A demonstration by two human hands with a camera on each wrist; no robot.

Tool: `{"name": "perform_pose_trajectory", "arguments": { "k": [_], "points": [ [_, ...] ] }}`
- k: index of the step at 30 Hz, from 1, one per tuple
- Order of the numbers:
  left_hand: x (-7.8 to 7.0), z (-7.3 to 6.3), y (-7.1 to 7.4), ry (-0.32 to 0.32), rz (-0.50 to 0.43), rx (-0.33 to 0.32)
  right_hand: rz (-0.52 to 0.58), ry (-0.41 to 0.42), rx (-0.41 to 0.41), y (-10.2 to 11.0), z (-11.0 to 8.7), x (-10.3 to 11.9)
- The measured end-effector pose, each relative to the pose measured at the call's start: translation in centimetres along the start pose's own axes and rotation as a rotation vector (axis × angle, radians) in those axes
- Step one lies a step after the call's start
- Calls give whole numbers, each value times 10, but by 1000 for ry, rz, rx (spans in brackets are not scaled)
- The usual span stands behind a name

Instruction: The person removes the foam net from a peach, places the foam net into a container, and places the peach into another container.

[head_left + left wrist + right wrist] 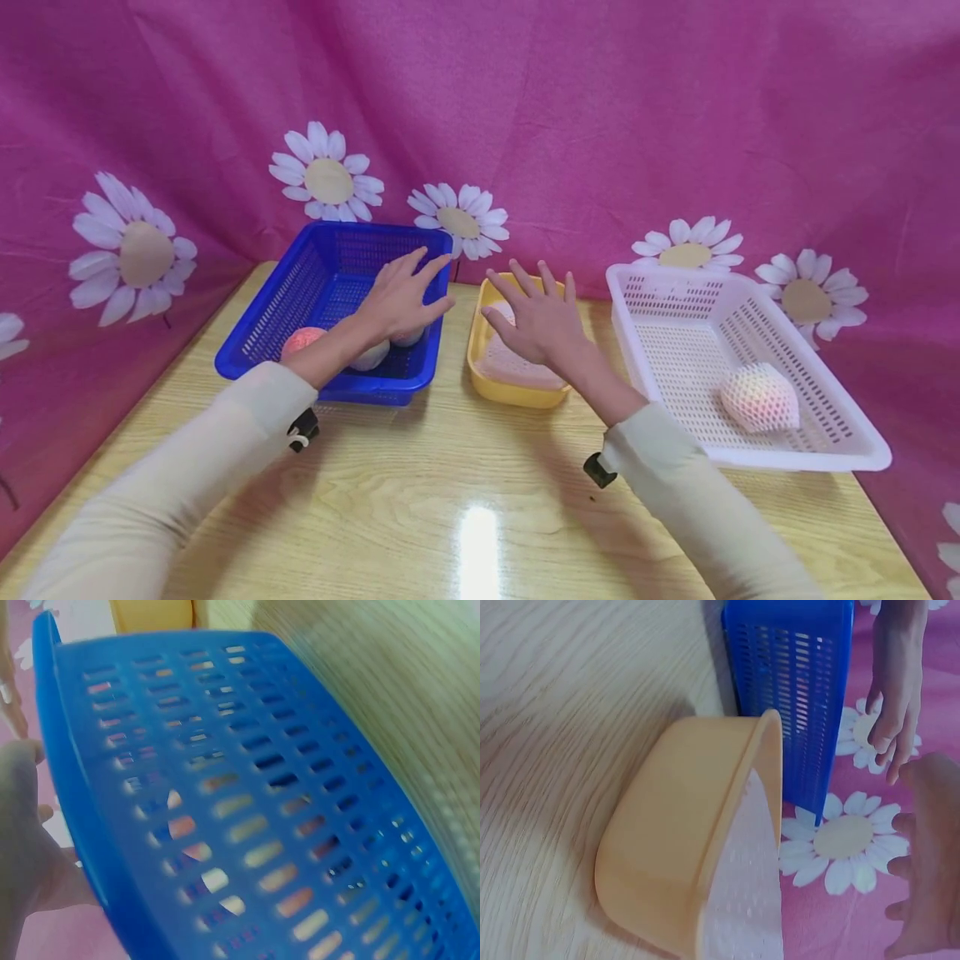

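My left hand [401,300] hovers over the right part of a blue basket [258,321], fingers spread and nothing held. Inside lie a coral-pink round thing [302,340] and two whitish round things [371,357], partly covered by my forearm. Above a yellow tub [528,395] is my right hand [542,327], its fingers spread too and holding nothing. The tub contains a pale pinkish, bumpy-textured thing [513,367], partly hidden by that hand. In the right wrist view, both the right hand [934,859] and left hand [898,690] are apart from the containers.
At the right stands a white basket [645,358] with a round, pink-and-cream thing in a white foam net [761,398]. All the containers rest on a wooden table [390,500]. Behind it hangs a magenta cloth [570,125] printed with daisies.
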State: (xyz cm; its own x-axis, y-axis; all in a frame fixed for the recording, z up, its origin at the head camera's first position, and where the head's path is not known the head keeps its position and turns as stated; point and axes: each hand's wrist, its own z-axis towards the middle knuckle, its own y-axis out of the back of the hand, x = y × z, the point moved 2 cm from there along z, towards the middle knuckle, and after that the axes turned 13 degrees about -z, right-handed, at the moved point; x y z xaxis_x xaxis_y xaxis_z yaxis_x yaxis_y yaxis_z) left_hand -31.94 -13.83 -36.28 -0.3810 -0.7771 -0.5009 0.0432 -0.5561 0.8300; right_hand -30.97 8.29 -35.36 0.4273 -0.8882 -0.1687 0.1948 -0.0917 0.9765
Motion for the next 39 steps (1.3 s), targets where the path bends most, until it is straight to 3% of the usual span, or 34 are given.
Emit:
{"name": "perform_pose_trajectory", "arguments": {
  "k": [10, 23, 39],
  "points": [
    [-27, -3, -12, 25, -7, 3, 0, -59, 92, 3, -11, -27],
    [-53, -5, -24, 45, 5, 40, -7, -109, 141, 8, -25, -64],
    [-87, -9, -39, -68, -8, 76, 10, -142, 175, 3, -44, -91]
  ]
}}
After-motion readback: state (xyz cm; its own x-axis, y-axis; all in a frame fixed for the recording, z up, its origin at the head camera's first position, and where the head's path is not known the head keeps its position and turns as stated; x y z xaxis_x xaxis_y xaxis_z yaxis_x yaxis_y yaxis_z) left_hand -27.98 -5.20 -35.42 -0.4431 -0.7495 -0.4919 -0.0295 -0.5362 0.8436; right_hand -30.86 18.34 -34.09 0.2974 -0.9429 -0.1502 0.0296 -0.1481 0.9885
